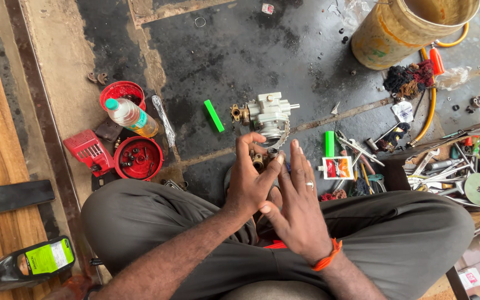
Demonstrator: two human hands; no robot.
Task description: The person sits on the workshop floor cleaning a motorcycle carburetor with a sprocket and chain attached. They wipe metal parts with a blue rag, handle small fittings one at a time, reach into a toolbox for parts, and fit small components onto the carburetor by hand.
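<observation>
- left hand pinches a small brass-and-steel fitting at its fingertips, above the lap.
- right hand open, flat, touching beside it.
- risk: light pinch; fitting may drop among floor clutter just beyond the fingers.

Left hand fingers pinched; right hand open, fingers straight.

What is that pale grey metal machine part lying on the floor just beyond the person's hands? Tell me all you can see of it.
The pale grey machine part looks like a cast metal housing, blocky, with a short shaft sticking out to its right and a brass-coloured fitting on its left. A toothed ring shows at its lower edge. It rests on the dark, oil-stained floor, just beyond the left hand. Whether the fingertips touch it cannot be told.
</observation>
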